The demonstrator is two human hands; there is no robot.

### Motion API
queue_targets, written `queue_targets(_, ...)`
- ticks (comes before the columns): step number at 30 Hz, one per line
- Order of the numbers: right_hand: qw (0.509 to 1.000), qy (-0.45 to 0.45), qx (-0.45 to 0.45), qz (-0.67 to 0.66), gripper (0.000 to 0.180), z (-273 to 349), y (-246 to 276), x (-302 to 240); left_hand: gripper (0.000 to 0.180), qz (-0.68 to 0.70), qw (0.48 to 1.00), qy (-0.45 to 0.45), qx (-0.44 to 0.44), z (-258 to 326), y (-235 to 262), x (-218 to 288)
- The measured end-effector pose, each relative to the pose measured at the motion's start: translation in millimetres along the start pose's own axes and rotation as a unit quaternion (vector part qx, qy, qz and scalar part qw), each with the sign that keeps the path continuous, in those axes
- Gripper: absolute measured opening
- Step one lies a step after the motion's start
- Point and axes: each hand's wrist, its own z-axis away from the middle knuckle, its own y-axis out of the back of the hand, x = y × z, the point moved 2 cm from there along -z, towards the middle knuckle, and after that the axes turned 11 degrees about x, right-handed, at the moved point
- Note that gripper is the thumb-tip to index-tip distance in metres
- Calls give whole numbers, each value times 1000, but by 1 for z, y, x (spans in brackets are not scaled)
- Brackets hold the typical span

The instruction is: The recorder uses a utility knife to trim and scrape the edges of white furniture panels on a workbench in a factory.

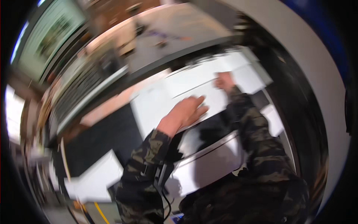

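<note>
A large white sheet or panel (153, 108) lies across the dark work surface, with a thin dark line running along its upper part. My left hand (182, 114) is over its near edge, fingers slightly bent and apart, holding nothing that I can see. Farther right, my right hand (225, 80) is closed at the dark line, near the far part of the white piece. Motion blur hides what its fingers grip, if anything. Both forearms wear camouflage sleeves.
Another white panel (209, 164) lies close to my body, and a white piece (97, 179) is at the lower left. A keyboard (80, 89) stands at the left, near a monitor (56, 33). Beyond the sheet is a grey raised surface (179, 26) with small items.
</note>
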Motion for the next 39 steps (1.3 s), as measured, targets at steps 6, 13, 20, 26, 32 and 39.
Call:
queue_targets(6,998,-41,42,0,45,-46,66,15,34,-141,955,100,242,169,122,52)
queue_targets(13,982,-144,80,90,39,-29,-37,-34,37,-33,868,321,378,423,55,95)
queue_targets(20,960,-40,-141,239,34,80,-245,-172,47,65,802,517,291,625,-75,89)
queue_targets(26,940,-16,-227,254,46,186,-427,-134,53,145,747,567,314,744,-103,79)
queue_targets(32,939,56,-144,308,70,265,-505,-44,54,180,667,594,412,879,-81,52)
queue_targets(39,978,-40,-118,166,45,327,-521,-17,53,148,630,554,523,948,9,-37)
